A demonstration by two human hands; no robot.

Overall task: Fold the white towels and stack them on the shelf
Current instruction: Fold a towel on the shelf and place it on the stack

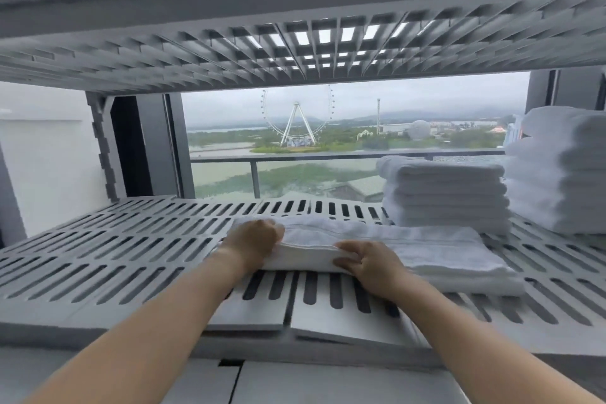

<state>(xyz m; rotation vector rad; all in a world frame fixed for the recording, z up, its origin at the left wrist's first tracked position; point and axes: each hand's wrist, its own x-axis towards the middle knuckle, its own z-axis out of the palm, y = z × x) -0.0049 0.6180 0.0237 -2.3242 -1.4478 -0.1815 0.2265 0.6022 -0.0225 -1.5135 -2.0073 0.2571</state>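
Grips the folded towel (410, 246) at its left end only, with the left hand (252, 239) curled over the end fold and the right hand (364, 262) curled round the near edge just beside it. Keeps the towel flat on the slatted shelf (131, 259), in front of the short stack (446, 193) and to the left of the tall stack (564, 170).

Risks an unfolding, most likely. With nothing holding the right end, could droop on a lift and let the layers slide apart. Shows the bottom layer poking out past the top one there, so not much holds the fold together. Could also snag a loose corner in the slots if dragged rather than lifted. Needs care beside the short stack, since a shove from the towel's far edge may skew it or push it toward the back of the shelf. Looks tight above the tall stack under the upper shelf (295, 52), so may scrape or topple there.
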